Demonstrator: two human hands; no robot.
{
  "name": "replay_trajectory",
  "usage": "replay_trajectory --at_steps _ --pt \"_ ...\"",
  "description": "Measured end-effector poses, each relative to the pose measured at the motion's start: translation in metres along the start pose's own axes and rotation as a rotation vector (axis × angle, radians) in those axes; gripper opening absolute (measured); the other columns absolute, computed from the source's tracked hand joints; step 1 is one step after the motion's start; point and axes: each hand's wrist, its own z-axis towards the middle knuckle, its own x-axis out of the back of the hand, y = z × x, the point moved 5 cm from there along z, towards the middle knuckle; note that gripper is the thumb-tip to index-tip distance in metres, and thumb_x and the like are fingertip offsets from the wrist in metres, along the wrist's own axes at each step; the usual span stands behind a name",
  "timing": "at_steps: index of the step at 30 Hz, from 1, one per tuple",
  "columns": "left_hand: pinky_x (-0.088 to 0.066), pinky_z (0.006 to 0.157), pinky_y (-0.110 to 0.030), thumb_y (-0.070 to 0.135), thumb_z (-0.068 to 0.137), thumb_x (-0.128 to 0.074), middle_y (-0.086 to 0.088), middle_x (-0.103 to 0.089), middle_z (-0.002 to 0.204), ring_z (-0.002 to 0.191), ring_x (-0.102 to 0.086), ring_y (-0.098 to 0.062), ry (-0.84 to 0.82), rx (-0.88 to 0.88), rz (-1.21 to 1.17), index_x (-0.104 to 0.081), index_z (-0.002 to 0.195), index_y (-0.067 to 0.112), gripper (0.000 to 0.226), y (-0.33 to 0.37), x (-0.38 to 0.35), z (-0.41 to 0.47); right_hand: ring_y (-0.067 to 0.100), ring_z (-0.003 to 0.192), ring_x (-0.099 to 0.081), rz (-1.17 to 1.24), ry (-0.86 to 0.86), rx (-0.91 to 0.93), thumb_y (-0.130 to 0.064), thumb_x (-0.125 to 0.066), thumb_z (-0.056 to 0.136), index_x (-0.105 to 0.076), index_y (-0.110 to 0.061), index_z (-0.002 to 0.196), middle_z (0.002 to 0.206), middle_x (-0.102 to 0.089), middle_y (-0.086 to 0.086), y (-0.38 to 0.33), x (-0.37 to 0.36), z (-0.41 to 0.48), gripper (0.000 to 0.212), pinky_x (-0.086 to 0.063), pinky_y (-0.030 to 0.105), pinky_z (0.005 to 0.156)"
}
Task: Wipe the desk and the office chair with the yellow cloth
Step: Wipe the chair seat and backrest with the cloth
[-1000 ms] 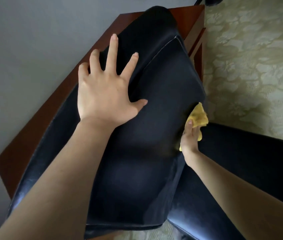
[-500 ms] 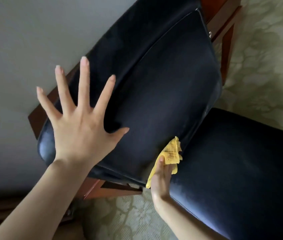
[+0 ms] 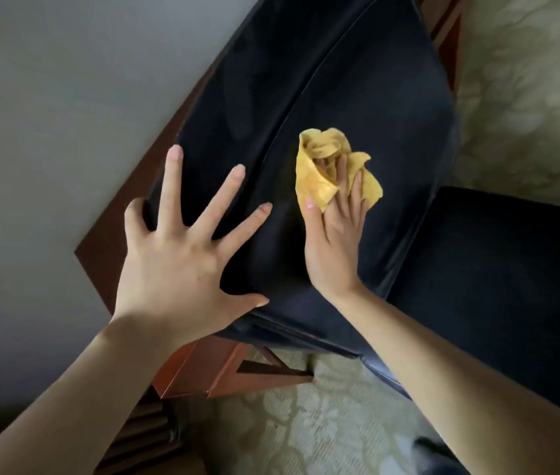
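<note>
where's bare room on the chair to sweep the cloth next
Free: the chair back above the yellow cloth, out to its right edge, and the seat right of the right hand, which presses the cloth. Crowded: the lower back, between that hand and the spread left hand.

There are two hands, one left hand (image 3: pixel 175 269) and one right hand (image 3: pixel 333 248), one yellow cloth (image 3: pixel 316 176), one black chair (image 3: pixel 357 80) with one seat (image 3: pixel 494 269), and one wooden desk (image 3: pixel 107 241).
</note>
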Motion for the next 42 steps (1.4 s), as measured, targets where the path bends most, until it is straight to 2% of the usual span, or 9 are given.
replay_trajectory --at_steps 4,9,11,16,22,25,29,35,42 --pt "-0.028 0.092 -0.068 0.091 0.054 -0.039 0.0 -0.01 0.161 0.142 0.004 -0.049 -0.019 -0.055 0.071 -0.025 0.149 0.039 0.109 -0.002 -0.003 0.006 0.02 0.146 0.006 -0.072 0.039 0.047 -0.029 -0.026 0.101 -0.014 -0.017 0.15 0.157 -0.007 -0.003 0.034 0.01 0.017 0.051 0.003 0.038 0.119" --pt "-0.029 0.097 -0.064 0.095 0.042 -0.006 -0.001 0.018 0.158 0.138 0.018 -0.052 -0.077 -0.072 0.238 0.019 0.145 0.039 0.12 -0.003 -0.009 0.009 0.021 0.146 0.002 0.099 0.201 -0.33 -0.031 -0.025 0.104 -0.017 -0.014 0.15 0.159 -0.009 0.005 0.106 0.02 -0.006 0.05 0.001 0.039 0.119" --pt "-0.029 0.099 -0.063 0.094 0.04 -0.003 -0.001 0.022 0.157 0.137 0.019 -0.053 -0.081 -0.073 0.24 0.026 0.142 0.039 0.12 -0.002 -0.01 0.01 0.021 0.146 -0.003 0.161 0.238 -0.457 -0.027 -0.026 0.105 -0.018 -0.012 0.15 0.158 -0.011 0.007 0.126 0.02 -0.024 0.048 -0.003 0.038 0.119" --pt "-0.027 0.1 -0.065 0.095 0.043 -0.019 0.001 0.016 0.158 0.139 0.018 -0.051 -0.063 -0.062 0.162 0.013 0.147 0.042 0.121 -0.001 -0.01 0.01 0.02 0.141 -0.024 0.303 0.263 -0.738 -0.036 -0.023 0.103 -0.019 -0.017 0.15 0.155 -0.024 0.003 0.154 0.01 -0.081 0.051 -0.018 0.037 0.117" --pt "-0.027 0.099 -0.066 0.098 0.044 -0.032 0.001 0.012 0.158 0.14 0.016 -0.049 -0.028 -0.047 0.139 0.007 0.147 0.042 0.124 -0.003 -0.012 0.012 0.017 0.138 -0.029 0.396 0.227 -0.913 -0.04 -0.023 0.102 -0.02 -0.025 0.149 0.152 -0.028 -0.003 0.134 -0.006 -0.141 0.049 -0.02 0.032 0.115" --pt "-0.028 0.099 -0.066 0.098 0.043 -0.034 0.001 0.01 0.159 0.14 0.014 -0.049 -0.014 -0.04 0.142 0.004 0.148 0.042 0.124 -0.002 -0.013 0.013 0.013 0.139 -0.025 0.441 0.225 -0.902 -0.042 -0.026 0.101 -0.02 -0.026 0.148 0.151 -0.027 -0.006 0.106 -0.016 -0.161 0.05 -0.019 0.027 0.111" --pt "-0.027 0.099 -0.066 0.099 0.044 -0.036 0.002 0.011 0.159 0.14 0.016 -0.049 -0.02 -0.033 0.153 0.006 0.148 0.043 0.125 -0.002 -0.014 0.014 0.009 0.144 -0.01 0.415 0.163 -0.705 -0.055 -0.027 0.091 -0.016 -0.032 0.149 0.157 -0.013 -0.012 0.06 -0.031 -0.171 0.063 -0.01 0.039 0.119" --pt "-0.029 0.098 -0.065 0.098 0.045 -0.035 0.001 0.008 0.16 0.14 0.012 -0.05 0.001 -0.03 0.17 0.002 0.149 0.041 0.124 -0.002 -0.013 0.013 0.0 0.142 0.015 0.189 0.168 -0.299 -0.035 -0.024 0.097 -0.011 -0.039 0.144 0.154 0.002 -0.021 0.006 -0.035 -0.107 0.049 0.014 0.029 0.115" --pt "-0.029 0.098 -0.065 0.097 0.044 -0.038 0.0 0.003 0.16 0.141 0.01 -0.049 0.014 -0.033 0.141 -0.004 0.149 0.042 0.123 -0.002 -0.012 0.013 0.014 0.145 0.013 0.027 0.188 -0.333 -0.033 -0.021 0.103 -0.006 -0.023 0.151 0.159 0.003 -0.007 0.021 -0.017 -0.019 0.051 0.011 0.038 0.116"
